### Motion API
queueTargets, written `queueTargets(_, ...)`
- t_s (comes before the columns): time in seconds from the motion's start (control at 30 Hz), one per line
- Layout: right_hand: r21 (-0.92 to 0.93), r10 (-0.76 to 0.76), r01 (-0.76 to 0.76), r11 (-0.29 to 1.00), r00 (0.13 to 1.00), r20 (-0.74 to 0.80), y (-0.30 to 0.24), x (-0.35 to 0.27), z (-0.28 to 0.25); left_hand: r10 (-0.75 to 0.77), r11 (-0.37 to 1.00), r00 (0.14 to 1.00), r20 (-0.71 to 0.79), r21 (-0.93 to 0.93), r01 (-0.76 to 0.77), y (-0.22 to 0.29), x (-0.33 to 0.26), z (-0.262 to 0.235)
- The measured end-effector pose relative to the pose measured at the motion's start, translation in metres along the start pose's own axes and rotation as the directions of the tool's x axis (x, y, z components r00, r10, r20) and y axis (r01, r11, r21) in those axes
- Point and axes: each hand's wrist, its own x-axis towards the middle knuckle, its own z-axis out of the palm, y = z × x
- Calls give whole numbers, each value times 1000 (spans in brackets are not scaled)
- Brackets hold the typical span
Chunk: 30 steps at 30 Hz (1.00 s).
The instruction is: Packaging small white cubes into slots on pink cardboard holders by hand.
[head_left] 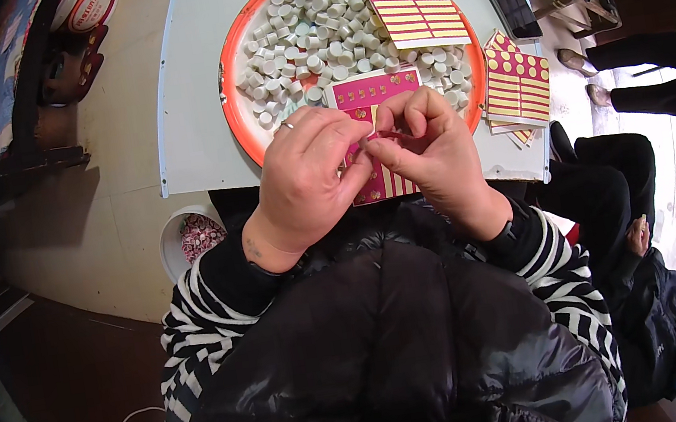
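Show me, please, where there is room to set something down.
The white table is bare between its left edge and the orange-rimmed tray. A smaller patch lies front right, bordered by tray and sticker sheets. The tray is crowded with white cylinders, its near side with the left hand and right hand.

The head view looks from the wearer's own head, through the left of two side-by-side fisheye lenses; it faces steeply down, upright and unmirrored, with the black jacket (355, 322) filling the lower middle and the bench (195, 75) reaching to the upper edge; the left hand (305, 168) and right hand (438, 148) lie near, about mid-frame; the wide lens also takes in floor (124, 182) at the left and another person (646, 313) at the right, tipped sideways near the dark, curved rim.
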Motion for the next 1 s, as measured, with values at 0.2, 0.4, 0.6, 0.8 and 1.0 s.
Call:
queueTargets(0.2, 121, 3, 3, 993, 999, -51, -5, 0, -4, -81, 989, 995, -54, -131, 74, -8, -3, -6)
queueTargets(0.4, 516, 260, -337, 788, 941, 218, -4, 1, 6, -40, 933, 995, -92, -360, 4, -8, -3, 0)
queueTargets(0.6, 302, 57, -55, 952, 998, 2, -5, -4, 3, -173, 912, 979, -107, -393, 118, -14, -5, 4)
queueTargets(0.8, -12, -138, 138, 990, 990, 23, -9, -7, 4, 36, 999, 999, 10, 21, -36, -14, 3, -3)
queueTargets(1.0, 139, 11, -13, 990, 1000, 18, -9, -5, 1, 19, 992, 1000, 20, -123, -17, -18, 1, -4)
